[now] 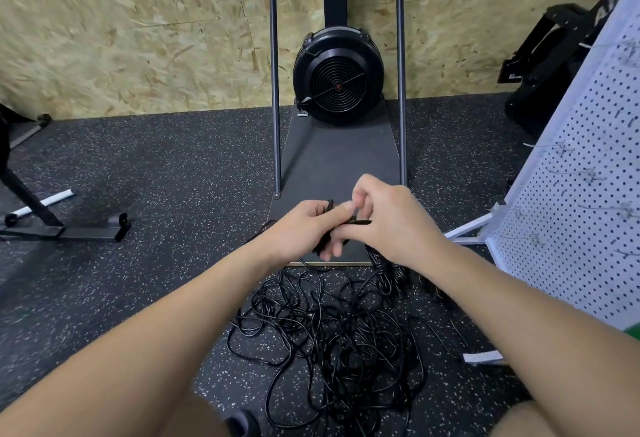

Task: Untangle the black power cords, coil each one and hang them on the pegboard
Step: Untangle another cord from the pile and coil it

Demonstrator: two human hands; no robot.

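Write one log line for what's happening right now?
left hand: grips cord | right hand: pinches cord | cord pile: tangled on floor | pegboard: no cords

OSB wall (138, 31) behind, pale wood strands. Floor (156, 166) black rubber, white-speckled. Black fan-wheel exercise machine (337, 75) against wall, on dark grey base platform (337, 156) between two upright metal poles (273, 73). Black machine frame (31, 208) at left (white bar beside it on floor). More black equipment (547, 66) in right corner. Light even, soft shadows.
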